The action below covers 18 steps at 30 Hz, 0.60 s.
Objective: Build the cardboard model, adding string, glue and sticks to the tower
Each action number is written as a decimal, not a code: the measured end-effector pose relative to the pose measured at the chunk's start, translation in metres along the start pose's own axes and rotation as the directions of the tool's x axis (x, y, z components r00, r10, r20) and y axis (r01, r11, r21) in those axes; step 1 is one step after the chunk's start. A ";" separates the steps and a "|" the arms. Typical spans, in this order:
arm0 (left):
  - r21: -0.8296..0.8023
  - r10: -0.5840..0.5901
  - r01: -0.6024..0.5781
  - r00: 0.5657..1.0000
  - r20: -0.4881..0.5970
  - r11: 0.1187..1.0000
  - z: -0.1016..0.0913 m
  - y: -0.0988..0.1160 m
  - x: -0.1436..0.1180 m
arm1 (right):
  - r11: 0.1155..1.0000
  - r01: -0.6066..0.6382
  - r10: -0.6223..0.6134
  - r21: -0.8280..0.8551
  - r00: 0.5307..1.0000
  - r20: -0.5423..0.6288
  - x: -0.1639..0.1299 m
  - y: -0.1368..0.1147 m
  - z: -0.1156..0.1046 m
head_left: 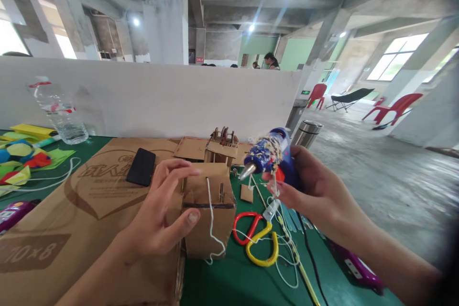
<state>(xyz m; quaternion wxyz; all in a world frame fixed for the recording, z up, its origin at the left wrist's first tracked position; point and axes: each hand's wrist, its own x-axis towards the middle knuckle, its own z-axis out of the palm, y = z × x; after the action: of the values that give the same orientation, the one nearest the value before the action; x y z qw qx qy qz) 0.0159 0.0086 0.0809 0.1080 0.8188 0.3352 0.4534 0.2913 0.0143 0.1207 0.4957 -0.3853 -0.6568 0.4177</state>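
My left hand [161,215] grips a small cardboard box [208,210] from its left side, thumb on the front face and fingers over the top. A white string [211,220] hangs from a slot in the box. My right hand [308,186] holds a blue hot glue gun [268,153], crusted with dried glue, its metal nozzle pointing left and down toward the top of the box, a little apart from it.
Red and yellow scissors [256,239] lie on the green table [222,282] with loose string. A black phone [141,167] rests on a big cardboard sheet [71,220]. A second cardboard model [221,147], a water bottle [60,112], a steel cup [307,134] and a white partition [143,95] stand behind.
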 end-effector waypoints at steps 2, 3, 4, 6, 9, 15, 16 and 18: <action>-0.001 -0.003 0.003 0.999 0.036 1.000 -0.004 0.004 0.005 | 0.999 -0.023 0.020 -0.035 0.996 -0.084 -0.009 0.008 -0.001; -0.012 0.005 -0.004 0.998 0.057 1.000 -0.005 0.005 0.008 | 0.998 -0.044 0.038 -0.052 0.993 -0.115 -0.015 0.011 -0.001; -0.020 0.020 -0.018 0.997 0.078 1.000 -0.006 0.007 0.011 | 0.995 -0.072 0.062 -0.066 0.988 -0.144 -0.020 0.015 0.000; -0.029 0.060 -0.057 0.990 0.128 0.998 -0.006 0.011 0.018 | 0.986 -0.141 0.119 -0.087 0.968 -0.219 -0.031 0.021 0.001; -0.036 0.128 -0.123 0.977 0.169 0.992 -0.003 0.017 0.027 | 0.974 -0.209 0.169 -0.083 0.923 -0.347 -0.043 0.029 0.001; 0.023 0.133 -0.137 0.981 0.143 0.990 0.006 0.022 0.033 | 0.976 -0.216 0.189 -0.032 0.911 -0.366 -0.052 0.043 -0.007; 0.034 0.122 -0.128 0.984 0.132 0.991 0.007 0.022 0.033 | 0.977 -0.211 0.185 -0.031 0.909 -0.373 -0.052 0.044 -0.008; 0.050 0.105 -0.111 0.987 0.124 0.992 0.008 0.022 0.033 | 0.979 -0.202 0.181 -0.015 0.904 -0.388 -0.053 0.046 -0.009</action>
<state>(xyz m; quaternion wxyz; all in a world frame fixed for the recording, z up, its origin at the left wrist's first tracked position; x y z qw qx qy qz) 0.0444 0.0140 0.1094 0.0799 0.8644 0.2960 0.3985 0.3160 -0.0170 0.0622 0.5606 -0.5358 -0.5171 0.3624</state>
